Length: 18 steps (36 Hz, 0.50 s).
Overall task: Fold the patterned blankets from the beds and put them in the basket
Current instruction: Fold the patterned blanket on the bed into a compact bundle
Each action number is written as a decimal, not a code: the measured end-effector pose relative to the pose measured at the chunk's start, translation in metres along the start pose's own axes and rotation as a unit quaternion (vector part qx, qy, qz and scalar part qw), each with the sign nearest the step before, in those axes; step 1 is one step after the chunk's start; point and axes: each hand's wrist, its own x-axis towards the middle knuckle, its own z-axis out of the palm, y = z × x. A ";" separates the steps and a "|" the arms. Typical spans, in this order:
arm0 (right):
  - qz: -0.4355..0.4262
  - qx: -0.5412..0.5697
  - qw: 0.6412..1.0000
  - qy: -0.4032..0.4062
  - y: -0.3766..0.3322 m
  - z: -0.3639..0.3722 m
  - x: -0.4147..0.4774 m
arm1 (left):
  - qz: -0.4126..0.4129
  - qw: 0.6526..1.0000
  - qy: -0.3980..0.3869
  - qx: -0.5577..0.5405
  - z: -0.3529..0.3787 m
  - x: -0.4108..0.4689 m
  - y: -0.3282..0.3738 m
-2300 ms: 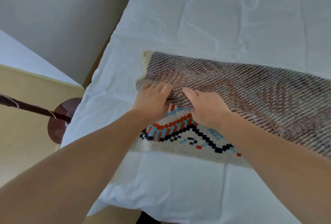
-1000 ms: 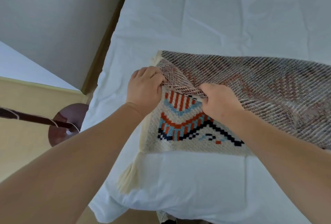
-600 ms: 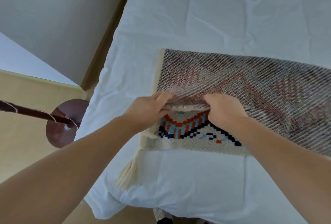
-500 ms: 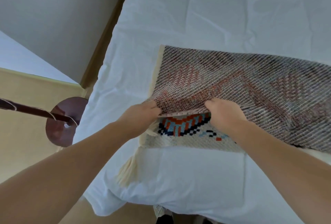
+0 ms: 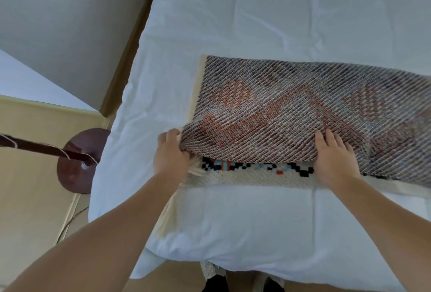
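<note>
Patterned blanket (image 5: 291,109) folded (muted reverse up), left hand (image 5: 171,157) fingers gripping its corner, right hand (image 5: 334,159) fingers flat on top

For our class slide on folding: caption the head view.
Left hand grips the folded patterned blanket; right hand presses it flat on the white bed.

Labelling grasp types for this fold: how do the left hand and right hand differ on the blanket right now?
The left hand grips the blanket at the end corner of its upper layer, fingers curled under the edge. The right hand lies flat on top of that layer, fingers straight. The left hand sits by the cream fringe, while the right hand is further along the edge, away from it. Both are at the near edge of the same folded-over layer, on the white bed.
</note>
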 end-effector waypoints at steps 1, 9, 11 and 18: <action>-0.008 0.012 1.000 -0.005 0.002 -0.001 0.000 | 0.005 1.000 0.003 -0.018 -0.001 0.001 0.001; -0.075 0.009 0.997 0.025 0.021 0.000 -0.020 | 0.223 0.973 0.041 0.040 -0.037 -0.008 -0.015; -0.093 -0.002 0.995 0.035 0.026 0.003 -0.029 | 0.253 0.965 0.036 0.066 -0.044 -0.016 -0.034; -0.111 -0.077 0.991 0.001 0.032 0.026 -0.042 | 0.230 0.958 -0.062 0.158 -0.022 -0.041 -0.068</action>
